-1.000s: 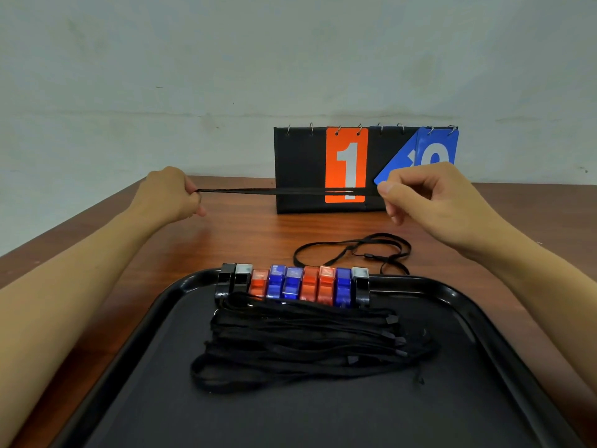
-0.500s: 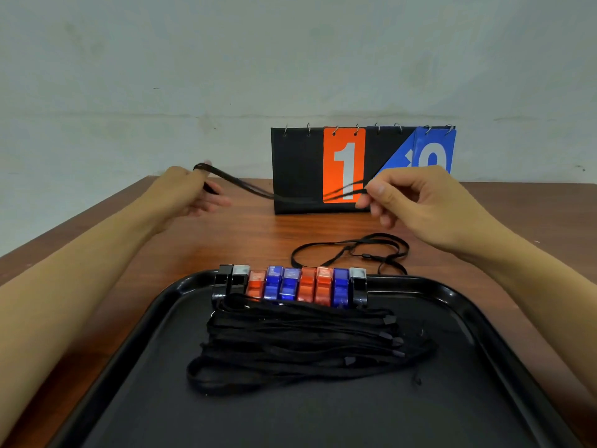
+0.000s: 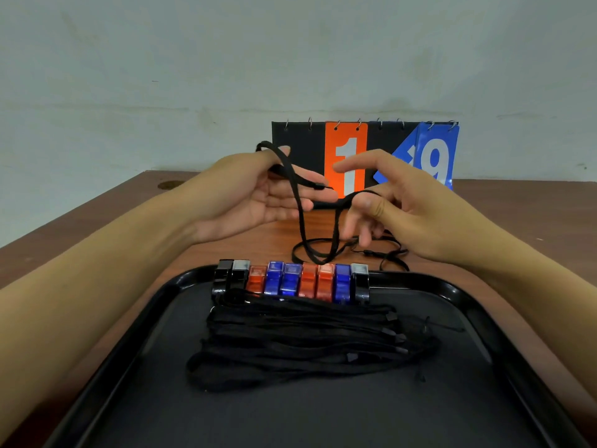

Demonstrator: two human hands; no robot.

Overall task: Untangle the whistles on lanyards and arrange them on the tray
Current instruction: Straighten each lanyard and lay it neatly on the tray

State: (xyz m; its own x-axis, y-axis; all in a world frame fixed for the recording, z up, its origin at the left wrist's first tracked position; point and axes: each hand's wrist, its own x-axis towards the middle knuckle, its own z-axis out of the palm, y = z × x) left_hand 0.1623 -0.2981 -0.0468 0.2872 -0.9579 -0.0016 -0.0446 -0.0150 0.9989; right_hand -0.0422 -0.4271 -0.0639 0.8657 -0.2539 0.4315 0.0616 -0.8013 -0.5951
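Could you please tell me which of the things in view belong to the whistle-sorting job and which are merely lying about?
Part of the job:
- held lanyard, looped over left hand and right hand
- loose lanyard on the table
- row of whistles
- folded lanyards
- black tray

Lying about:
- flip scoreboard
- wooden table

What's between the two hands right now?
Head view: a slack black lanyard drapes from the left hand to the right hand, sagging above the wooden table. Behind it, the scoreboard's orange 1 card.
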